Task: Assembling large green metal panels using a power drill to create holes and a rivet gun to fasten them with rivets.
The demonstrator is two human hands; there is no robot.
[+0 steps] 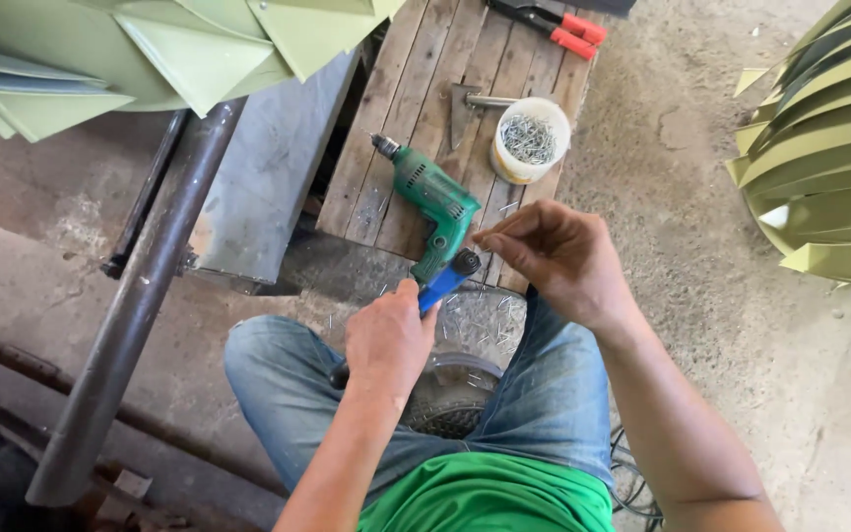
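My left hand [388, 340] grips a blue-and-black hand tool [448, 277], probably a riveter, above my lap. My right hand [554, 251] hovers just right of the tool's tip with fingers pinched together, seemingly on a small rivet too tiny to make out. A green electric drill [429, 201] lies on the wooden pallet [425, 89] just beyond both hands. A white tub [531, 141] filled with several small metal rivets stands on the pallet behind my right hand.
Red-handled pliers [563, 30] lie at the pallet's far end. A dark steel pipe [140, 305] slants across the left. Pale green sheet-metal blades [150, 49] sit top left and more of these blades [829, 158] at right. Loose rivets scatter on the concrete floor [721, 246].
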